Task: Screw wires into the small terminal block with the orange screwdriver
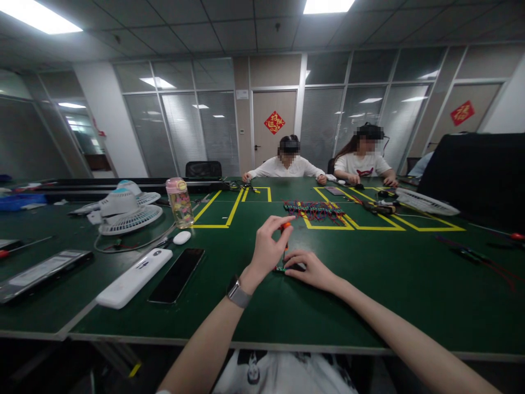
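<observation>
A screwdriver [286, 225] with an orange-red handle stands upright in my left hand [267, 244], the fingers and thumb closed around the top of its handle. Its shaft runs down to a small green circuit board [279, 268] on the green table; the exact contact of the tip is too small to make out. My right hand [312, 269] rests low on the table with its fingertips pressed on the board, covering part of it. Beyond both hands lies a row of small circuit boards with red and blue wires [315, 210].
Left of my hands lie a black phone [177, 276], a white power bank [134, 278] and a white oval case [182, 237]. Behind them stand a bottle [179, 203] and white fan parts [130, 210]. Two people sit across the green table [229, 323]; a dark monitor [484, 175] stands right.
</observation>
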`<state>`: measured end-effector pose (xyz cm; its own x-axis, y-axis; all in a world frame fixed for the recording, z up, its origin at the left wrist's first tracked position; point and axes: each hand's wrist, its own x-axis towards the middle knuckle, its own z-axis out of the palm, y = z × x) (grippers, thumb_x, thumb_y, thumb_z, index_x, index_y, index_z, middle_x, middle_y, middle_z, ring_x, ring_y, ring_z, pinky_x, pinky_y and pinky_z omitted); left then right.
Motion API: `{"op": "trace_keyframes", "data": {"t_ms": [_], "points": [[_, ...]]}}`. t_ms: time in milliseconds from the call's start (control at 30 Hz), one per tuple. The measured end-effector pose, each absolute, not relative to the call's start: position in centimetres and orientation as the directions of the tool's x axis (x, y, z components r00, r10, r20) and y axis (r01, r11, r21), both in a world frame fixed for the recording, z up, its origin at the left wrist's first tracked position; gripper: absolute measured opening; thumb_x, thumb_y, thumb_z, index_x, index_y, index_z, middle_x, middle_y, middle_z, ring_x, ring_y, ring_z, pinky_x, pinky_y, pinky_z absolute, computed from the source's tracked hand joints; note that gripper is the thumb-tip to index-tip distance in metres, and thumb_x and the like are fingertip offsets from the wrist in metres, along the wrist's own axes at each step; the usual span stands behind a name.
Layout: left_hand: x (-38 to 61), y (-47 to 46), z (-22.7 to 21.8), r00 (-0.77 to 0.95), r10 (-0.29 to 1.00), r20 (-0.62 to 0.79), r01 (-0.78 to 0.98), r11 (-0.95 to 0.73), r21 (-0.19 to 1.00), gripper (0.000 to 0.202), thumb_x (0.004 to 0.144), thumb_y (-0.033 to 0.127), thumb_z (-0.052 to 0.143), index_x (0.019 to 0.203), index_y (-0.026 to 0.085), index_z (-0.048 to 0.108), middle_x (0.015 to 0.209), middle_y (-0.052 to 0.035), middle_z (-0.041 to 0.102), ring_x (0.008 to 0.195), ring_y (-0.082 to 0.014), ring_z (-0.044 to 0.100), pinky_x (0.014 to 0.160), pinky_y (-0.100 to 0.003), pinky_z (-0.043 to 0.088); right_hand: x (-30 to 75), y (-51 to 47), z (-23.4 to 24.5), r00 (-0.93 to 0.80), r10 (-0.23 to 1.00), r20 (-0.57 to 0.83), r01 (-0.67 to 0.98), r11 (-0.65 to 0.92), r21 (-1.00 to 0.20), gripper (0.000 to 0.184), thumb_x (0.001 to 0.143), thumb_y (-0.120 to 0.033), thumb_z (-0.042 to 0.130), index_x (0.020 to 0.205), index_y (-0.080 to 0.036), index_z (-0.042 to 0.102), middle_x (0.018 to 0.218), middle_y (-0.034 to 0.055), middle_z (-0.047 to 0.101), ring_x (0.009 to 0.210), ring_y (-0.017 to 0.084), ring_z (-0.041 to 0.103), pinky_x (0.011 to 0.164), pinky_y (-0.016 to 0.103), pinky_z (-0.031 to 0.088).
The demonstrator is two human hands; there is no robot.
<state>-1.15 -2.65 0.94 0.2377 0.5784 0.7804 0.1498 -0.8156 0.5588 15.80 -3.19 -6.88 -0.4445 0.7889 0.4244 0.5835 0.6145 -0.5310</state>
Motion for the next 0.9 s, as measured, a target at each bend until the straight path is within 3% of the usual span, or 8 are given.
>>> {"op": "trace_keyframes", "data": {"t_ms": [100,300,500,733,900], "points": [[-1.17,-2.65,0.92,0.185,0.584,0.791,0.201,-0.81,0.551,0.02,0.087,0.025,0.058,0.103,0.022,0.069,0.091,-0.003,0.058,0.083,-0.0139,0.057,0.079,-0.027,0.046,15.82,-3.18,-6.9,-0.446,0.789,0.422,0.583,0.614,-0.532,0.013,0.081,-0.031,0.068,0.084,-0.021,0.075,0.101,0.0075,0.07,0.094,0.022,0.064,0.087,0.036,0.049],[-1.24,-2.6,0.99,0.261,0.583,0.769,0.112,-0.81,0.576,0.032,0.095,0.021,0.041,0.12,0.022,0.061,0.111,-0.0061,0.063,0.105,-0.0169,0.057,0.093,-0.03,0.044,15.86,-3.08,-7.03,-0.448,0.786,0.426,0.577,0.618,-0.534,0.012,0.081,-0.031,0.068,0.085,-0.022,0.075,0.101,0.0072,0.07,0.094,0.022,0.065,0.088,0.035,0.049],[-1.19,-2.59,0.86,0.195,0.578,0.792,0.19,-0.815,0.548,0.021,0.087,0.025,0.057,0.105,0.022,0.068,0.091,-0.0029,0.06,0.084,-0.0143,0.058,0.08,-0.028,0.047,15.87,-3.01,-7.13,-0.453,0.78,0.433,0.579,0.626,-0.522,0.012,0.08,-0.029,0.068,0.086,-0.022,0.075,0.101,0.0068,0.07,0.094,0.022,0.064,0.088,0.035,0.049],[-1.25,-2.56,0.92,0.267,0.573,0.775,0.121,-0.818,0.563,0.032,0.095,0.022,0.042,0.12,0.022,0.061,0.108,-0.0065,0.063,0.103,-0.0172,0.057,0.092,-0.032,0.045,15.9,-2.93,-7.25,-0.455,0.78,0.43,0.577,0.626,-0.525,0.013,0.081,-0.031,0.067,0.086,-0.022,0.075,0.101,0.0075,0.07,0.094,0.022,0.064,0.087,0.036,0.049],[-1.25,-2.61,0.9,0.219,0.581,0.783,0.183,-0.813,0.552,0.024,0.089,0.025,0.054,0.109,0.022,0.067,0.093,-0.0043,0.061,0.087,-0.0155,0.058,0.082,-0.029,0.047,15.8,-2.97,-7.17,-0.444,0.787,0.428,0.576,0.617,-0.536,0.011,0.08,-0.029,0.069,0.085,-0.022,0.076,0.101,0.0072,0.07,0.094,0.022,0.064,0.087,0.035,0.049]]}}
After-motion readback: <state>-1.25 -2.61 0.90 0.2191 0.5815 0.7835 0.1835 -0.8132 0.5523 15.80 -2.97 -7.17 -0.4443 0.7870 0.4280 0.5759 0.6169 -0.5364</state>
